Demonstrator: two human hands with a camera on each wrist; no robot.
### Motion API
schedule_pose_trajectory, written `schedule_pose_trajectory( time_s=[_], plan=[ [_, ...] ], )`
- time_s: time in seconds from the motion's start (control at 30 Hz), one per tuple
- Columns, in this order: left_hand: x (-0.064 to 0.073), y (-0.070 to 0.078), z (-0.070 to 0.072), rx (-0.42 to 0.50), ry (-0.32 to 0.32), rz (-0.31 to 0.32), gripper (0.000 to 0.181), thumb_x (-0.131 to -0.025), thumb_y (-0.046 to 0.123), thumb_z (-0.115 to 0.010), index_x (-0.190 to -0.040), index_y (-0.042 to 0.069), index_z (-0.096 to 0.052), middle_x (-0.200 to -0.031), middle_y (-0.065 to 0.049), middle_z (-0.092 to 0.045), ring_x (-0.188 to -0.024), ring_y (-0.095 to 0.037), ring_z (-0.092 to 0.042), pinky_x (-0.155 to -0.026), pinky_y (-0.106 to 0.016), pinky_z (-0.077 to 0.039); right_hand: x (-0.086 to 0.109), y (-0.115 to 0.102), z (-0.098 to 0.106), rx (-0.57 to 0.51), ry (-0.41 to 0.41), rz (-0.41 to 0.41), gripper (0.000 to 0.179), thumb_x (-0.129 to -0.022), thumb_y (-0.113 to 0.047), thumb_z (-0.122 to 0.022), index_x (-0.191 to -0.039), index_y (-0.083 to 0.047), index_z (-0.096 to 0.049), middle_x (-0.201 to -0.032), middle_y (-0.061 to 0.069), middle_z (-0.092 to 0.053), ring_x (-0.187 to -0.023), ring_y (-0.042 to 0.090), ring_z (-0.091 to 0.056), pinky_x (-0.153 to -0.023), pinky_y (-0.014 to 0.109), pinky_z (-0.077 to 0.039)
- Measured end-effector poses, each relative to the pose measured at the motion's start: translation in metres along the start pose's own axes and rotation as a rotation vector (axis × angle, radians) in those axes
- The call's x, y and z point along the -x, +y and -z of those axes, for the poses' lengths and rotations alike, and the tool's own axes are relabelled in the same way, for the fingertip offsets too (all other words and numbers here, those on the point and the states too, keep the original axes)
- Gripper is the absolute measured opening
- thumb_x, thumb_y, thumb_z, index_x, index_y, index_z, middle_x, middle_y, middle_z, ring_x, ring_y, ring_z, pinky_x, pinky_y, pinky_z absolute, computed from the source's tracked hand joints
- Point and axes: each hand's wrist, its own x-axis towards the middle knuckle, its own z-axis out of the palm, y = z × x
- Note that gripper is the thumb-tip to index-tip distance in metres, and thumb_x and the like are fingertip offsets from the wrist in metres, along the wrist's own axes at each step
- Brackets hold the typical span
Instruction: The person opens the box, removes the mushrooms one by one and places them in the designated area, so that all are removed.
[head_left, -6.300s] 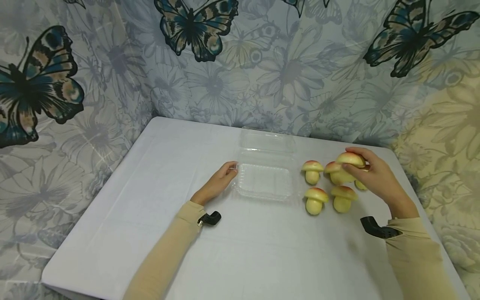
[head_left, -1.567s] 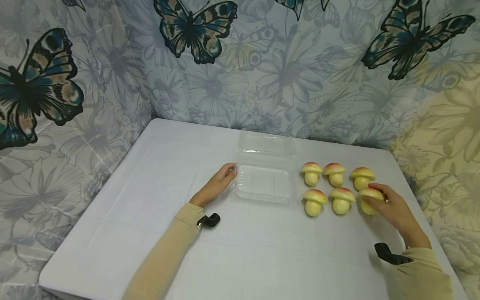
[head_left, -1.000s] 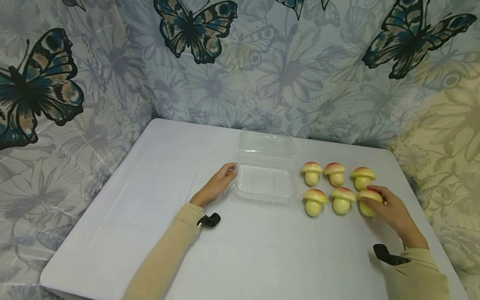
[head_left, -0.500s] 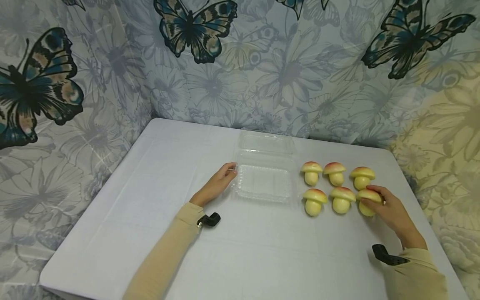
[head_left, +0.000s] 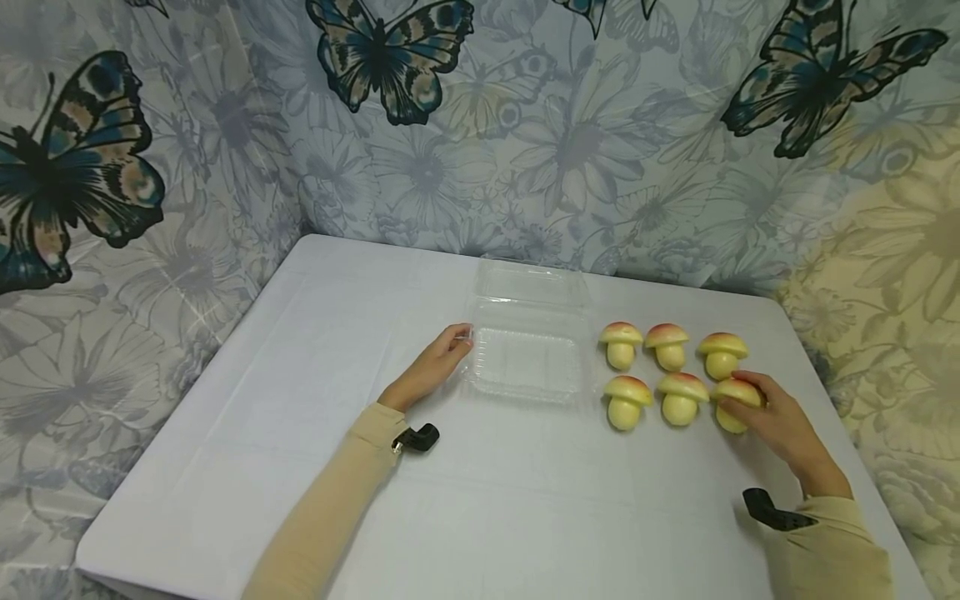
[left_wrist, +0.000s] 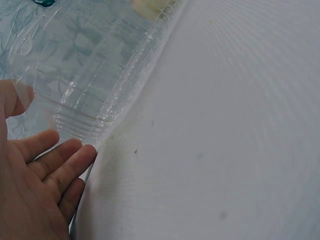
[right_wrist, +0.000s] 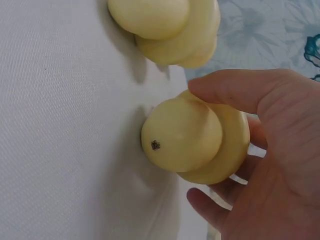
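Observation:
A clear plastic clamshell container (head_left: 528,362) lies opened out on the table, its lid (head_left: 532,285) folded back toward the wall. My left hand (head_left: 431,367) holds the container's left edge; in the left wrist view the thumb (left_wrist: 20,97) and fingers meet its rim. On the right, my right hand (head_left: 783,421) grips a toy mushroom (head_left: 731,408), yellow with a reddish cap, at the front right of two rows. The right wrist view shows the thumb and fingers around this mushroom's cap (right_wrist: 230,145), its rounded stem end (right_wrist: 180,135) facing the camera.
Several similar mushrooms lie beside it: a back row with a left one (head_left: 621,346), a middle one (head_left: 667,346) and a right one (head_left: 722,356), and front ones (head_left: 626,402) (head_left: 681,398). The white-covered table (head_left: 480,508) meets a butterfly-patterned wall (head_left: 525,167).
Earlier my right hand held a mushroom above the back row; it has since come forward to the front right mushroom and eased slightly left with it. My left hand stays on the container.

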Motion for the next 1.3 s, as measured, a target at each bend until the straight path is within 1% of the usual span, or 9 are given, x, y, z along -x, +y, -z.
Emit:
schedule_pose_trajectory(
  time_s=[0.07, 0.17, 0.23, 0.3, 0.37, 0.47, 0.6, 0.97, 1.3],
  plan=[
    [0.000, 0.000, 0.000, 0.002, -0.001, 0.000, 0.055, -0.107, 0.048, -0.042, -0.155, 0.022, -0.036, -0.147, -0.009, -0.052, -0.138, -0.029, -0.050, -0.115, -0.055, -0.040, 0.000, 0.001, 0.000, 0.003, -0.006, -0.001, 0.072, -0.100, -0.037, -0.063, -0.152, 0.003, -0.033, -0.146, 0.035, -0.041, -0.105, -0.012, -0.034, -0.079, 0.018, -0.031],
    [0.000, 0.000, 0.000, -0.001, -0.001, 0.002, 0.055, -0.107, 0.047, -0.042, -0.155, 0.022, -0.036, -0.146, -0.009, -0.053, -0.137, -0.029, -0.050, -0.114, -0.054, -0.040, -0.001, 0.001, -0.001, 0.007, -0.012, -0.007, 0.075, -0.101, -0.038, -0.062, -0.154, 0.004, -0.030, -0.148, 0.037, -0.038, -0.117, 0.016, -0.047, -0.087, 0.026, -0.034],
    [-0.001, 0.000, 0.000, -0.006, -0.001, 0.000, 0.055, -0.107, 0.047, -0.042, -0.156, 0.021, -0.035, -0.145, -0.009, -0.053, -0.137, -0.029, -0.050, -0.114, -0.054, -0.040, -0.001, 0.001, -0.001, -0.004, -0.018, -0.004, 0.077, -0.101, -0.038, -0.061, -0.154, 0.006, -0.027, -0.149, 0.039, -0.035, -0.126, 0.039, -0.042, -0.094, 0.036, -0.035],
    [-0.001, 0.000, 0.000, -0.007, 0.001, -0.004, 0.055, -0.107, 0.047, -0.041, -0.156, 0.021, -0.035, -0.146, -0.009, -0.053, -0.137, -0.029, -0.050, -0.114, -0.054, -0.040, -0.001, 0.000, -0.001, -0.008, -0.018, -0.004, 0.079, -0.101, -0.038, -0.061, -0.155, 0.007, -0.025, -0.150, 0.039, -0.034, -0.129, 0.051, -0.036, -0.097, 0.040, -0.034],
    [-0.001, 0.001, -0.001, -0.006, -0.001, -0.007, 0.056, -0.107, 0.048, -0.041, -0.156, 0.022, -0.035, -0.146, -0.009, -0.053, -0.137, -0.029, -0.050, -0.114, -0.054, -0.040, -0.001, 0.000, 0.001, -0.008, -0.016, 0.002, 0.079, -0.101, -0.038, -0.061, -0.155, 0.008, -0.024, -0.151, 0.039, -0.033, -0.130, 0.052, -0.035, -0.098, 0.038, -0.033],
    [-0.001, 0.001, -0.001, 0.002, -0.005, -0.008, 0.056, -0.107, 0.048, -0.042, -0.156, 0.022, -0.035, -0.146, -0.009, -0.053, -0.137, -0.029, -0.050, -0.115, -0.054, -0.039, 0.000, -0.002, 0.003, -0.030, -0.015, 0.003, 0.081, -0.102, -0.038, -0.059, -0.156, 0.009, -0.021, -0.152, 0.043, -0.027, -0.135, 0.057, -0.030, -0.108, 0.048, -0.034],
    [-0.002, 0.000, -0.001, -0.001, -0.005, -0.005, 0.056, -0.107, 0.049, -0.042, -0.156, 0.022, -0.035, -0.145, -0.009, -0.053, -0.137, -0.029, -0.050, -0.114, -0.054, -0.040, 0.000, -0.007, 0.007, -0.074, -0.012, 0.000, 0.083, -0.104, -0.040, -0.054, -0.157, 0.011, -0.013, -0.153, 0.049, -0.013, -0.141, 0.066, -0.015, -0.106, 0.077, -0.022],
    [-0.001, -0.001, 0.000, 0.006, -0.001, 0.009, 0.057, -0.107, 0.051, -0.041, -0.156, 0.023, -0.034, -0.149, -0.007, -0.050, -0.139, -0.028, -0.048, -0.115, -0.054, -0.040, 0.001, -0.016, 0.013, -0.059, 0.035, 0.013, 0.077, -0.104, -0.040, -0.050, -0.156, 0.008, -0.021, -0.154, 0.049, -0.013, -0.141, 0.067, -0.014, -0.103, 0.080, -0.023],
    [-0.003, -0.001, 0.000, 0.033, 0.011, -0.025, 0.059, -0.108, 0.053, -0.036, -0.156, 0.017, -0.035, -0.152, -0.011, -0.049, -0.143, -0.030, -0.045, -0.120, -0.053, -0.034, 0.003, -0.018, 0.015, -0.083, 0.028, 0.023, 0.076, -0.105, -0.039, -0.050, -0.156, 0.008, -0.020, -0.156, 0.048, -0.010, -0.142, 0.067, -0.011, -0.102, 0.081, -0.022]
  ],
)
